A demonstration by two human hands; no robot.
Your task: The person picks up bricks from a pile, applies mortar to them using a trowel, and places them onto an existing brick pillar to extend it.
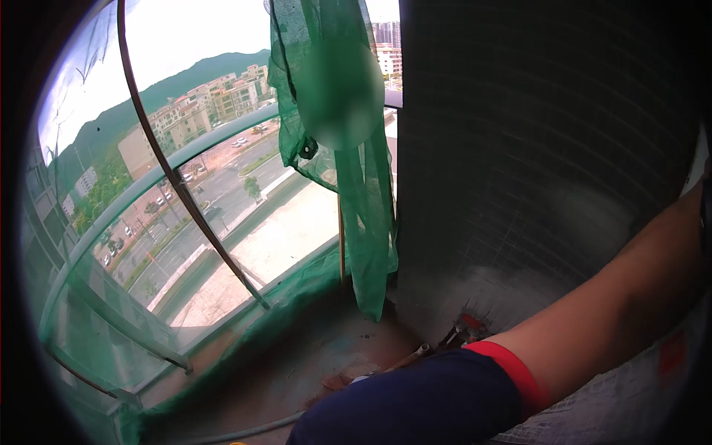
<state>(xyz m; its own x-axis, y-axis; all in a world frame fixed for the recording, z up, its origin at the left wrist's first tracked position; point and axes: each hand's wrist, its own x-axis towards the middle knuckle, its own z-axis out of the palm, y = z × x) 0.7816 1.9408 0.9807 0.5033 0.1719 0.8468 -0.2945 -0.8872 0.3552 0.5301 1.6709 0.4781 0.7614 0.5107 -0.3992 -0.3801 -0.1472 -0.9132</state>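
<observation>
My right arm [608, 304] reaches out to the right edge, bare below a dark blue sleeve [415, 400] with a red cuff [512, 367]. Its hand lies beyond the picture's edge or in the dark rim, so what it touches is hidden. A dark grey wall [519, 148] with faint grid lines rises behind the arm. My left hand does not show anywhere. Green mesh netting [363, 230] hangs in a long bunch beside the wall; a blurred round patch covers its upper part.
A curved railing [185, 152] with glass panels borders the left side, crossed by a thin slanting pole [152, 141]. Rubble and a short pipe [411, 357] lie at the wall's foot. A grey hose [259, 429] runs along the floor. Beyond the railing are a road and buildings far below.
</observation>
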